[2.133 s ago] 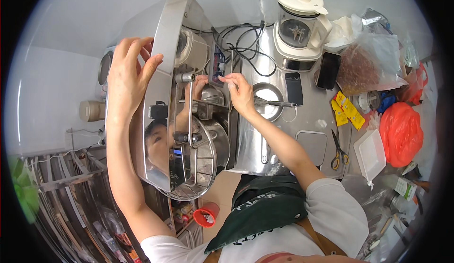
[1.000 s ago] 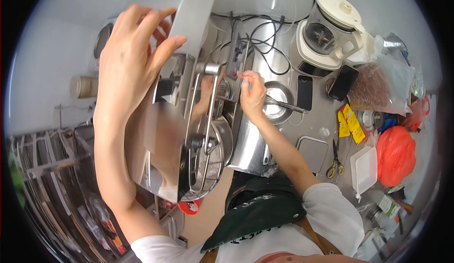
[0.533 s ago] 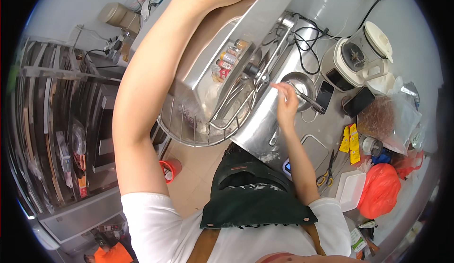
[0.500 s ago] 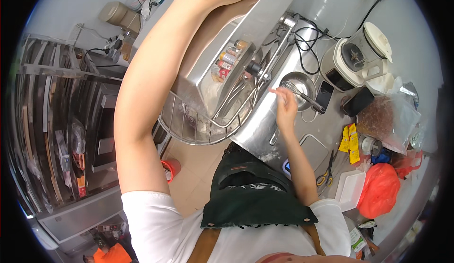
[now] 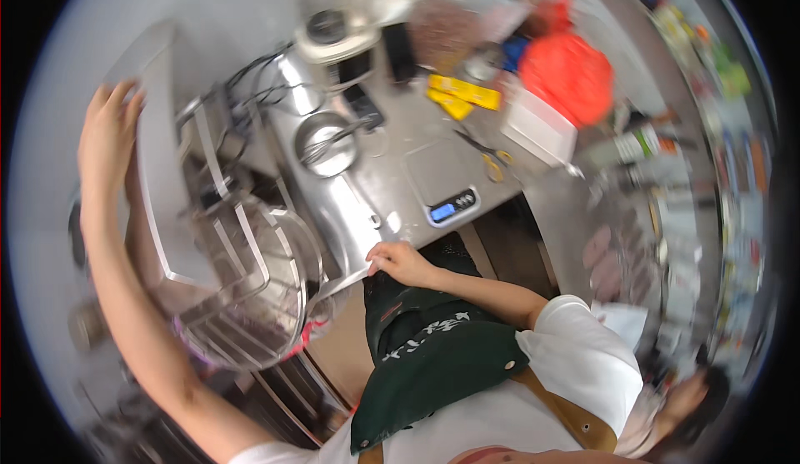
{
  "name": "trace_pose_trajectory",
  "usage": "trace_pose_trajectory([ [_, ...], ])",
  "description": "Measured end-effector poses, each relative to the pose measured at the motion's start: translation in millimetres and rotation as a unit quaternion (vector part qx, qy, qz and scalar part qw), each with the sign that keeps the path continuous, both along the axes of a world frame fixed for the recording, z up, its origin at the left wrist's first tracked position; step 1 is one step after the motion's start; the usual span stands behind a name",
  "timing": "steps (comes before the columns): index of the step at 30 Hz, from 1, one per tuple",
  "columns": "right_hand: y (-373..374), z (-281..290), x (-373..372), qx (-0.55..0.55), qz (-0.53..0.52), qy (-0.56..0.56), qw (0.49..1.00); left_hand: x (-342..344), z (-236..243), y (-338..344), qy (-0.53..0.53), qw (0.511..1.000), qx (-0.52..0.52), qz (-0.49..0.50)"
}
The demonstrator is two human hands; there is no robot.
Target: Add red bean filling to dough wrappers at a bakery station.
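Observation:
My left arm reaches out to the grey housing of a large stand mixer (image 5: pixel 154 189). On its upper part lies my left hand (image 5: pixel 112 118), fingers spread along the edge and holding nothing. Below the housing a wire guard (image 5: pixel 292 331) curves round the mixer's bowl. My right hand (image 5: pixel 402 262) hovers at the counter's front edge, before my dark green apron; its fingers are loosely bent and apart, with nothing seen in them. Nearest to it are a small metal-handled utensil (image 5: pixel 373 216) and a kitchen scale (image 5: pixel 442 185) with a lit display. Beyond sits a metal bowl (image 5: pixel 310 154) with a whisk (image 5: pixel 333 137) in it.
Scissors (image 5: pixel 492 164), yellow packets (image 5: pixel 467 93), a white plastic tray (image 5: pixel 542 130) and a red plastic bag (image 5: pixel 575 76) lie on the counter. A blender (image 5: pixel 329 18), a phone (image 5: pixel 363 105) and black cables stand or lie at the back. Another person (image 5: pixel 679 406) is at lower right.
The view has swung toward the right. My right hand has drawn back from above the whisk bowl to the counter's front edge. My left hand stays at the mixer housing.

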State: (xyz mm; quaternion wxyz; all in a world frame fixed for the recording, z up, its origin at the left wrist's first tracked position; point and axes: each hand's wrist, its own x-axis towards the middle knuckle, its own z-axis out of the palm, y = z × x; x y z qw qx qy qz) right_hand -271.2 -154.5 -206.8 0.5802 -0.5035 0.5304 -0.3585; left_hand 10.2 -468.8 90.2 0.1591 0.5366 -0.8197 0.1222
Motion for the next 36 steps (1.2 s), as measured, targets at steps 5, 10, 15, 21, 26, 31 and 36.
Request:
trace_pose_trajectory([
  [5,58,3,-23,-0.03,-0.102,0.054,0.993,0,-1,2,-0.092,0.996,-0.017,-0.014],
  [10,110,15,-56,0.011,-0.253,0.088,0.963,-9,3,8,0.013,0.995,0.059,-0.075],
  [15,151,14,-95,0.046,-0.37,0.098,0.923,-44,29,64,-0.049,0.968,-0.059,-0.24],
  [21,195,-8,-144,0.023,-0.479,0.085,0.874,-147,41,222,-0.048,0.943,-0.023,-0.327],
  [26,231,-16,-195,0.031,-0.482,0.11,0.869,-199,-37,246,0.087,0.916,0.14,-0.367],
  [31,257,-34,-252,0.001,-0.537,0.097,0.838,-294,-156,275,0.188,0.881,0.257,-0.349],
  [36,283,-44,-304,0.009,-0.6,0.032,0.799,-396,-219,333,0.197,0.813,0.423,-0.348],
])
